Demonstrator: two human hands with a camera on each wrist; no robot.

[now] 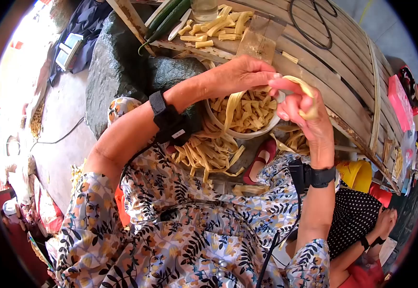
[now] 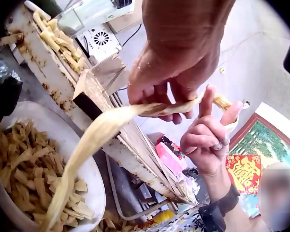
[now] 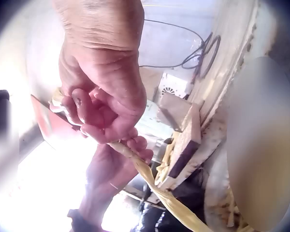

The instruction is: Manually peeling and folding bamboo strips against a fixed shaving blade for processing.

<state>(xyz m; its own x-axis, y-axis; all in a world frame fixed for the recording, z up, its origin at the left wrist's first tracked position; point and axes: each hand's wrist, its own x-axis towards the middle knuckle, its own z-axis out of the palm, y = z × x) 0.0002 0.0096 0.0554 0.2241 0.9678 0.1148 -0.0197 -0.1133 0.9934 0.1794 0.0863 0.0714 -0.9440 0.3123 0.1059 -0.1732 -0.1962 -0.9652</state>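
A long, limp pale-yellow strip [image 2: 99,129] runs through both hands. My left hand [image 1: 248,72] pinches it with thumb and fingers, and one end hangs down over the tub [image 1: 261,132]. In the left wrist view the strip passes under the left hand [image 2: 171,79] toward the right. My right hand [image 1: 305,108] holds the other part, which loops over its raised fingers. Both hands meet above the tub, fingertips close together. Short folded yellow pieces [image 1: 252,113] fill the white tub. The right wrist view shows the strip [image 3: 166,193] twisted narrow near the fingers.
A slatted wooden bench [image 1: 333,72] bears a small board [image 1: 261,38], folded bundles [image 1: 218,26], cucumbers [image 1: 168,19] and a jar [image 1: 204,9]. Loose long strips [image 1: 209,151] lie below the tub. Another person's hands [image 1: 386,223] are at the right, near a yellow bucket [image 1: 355,175].
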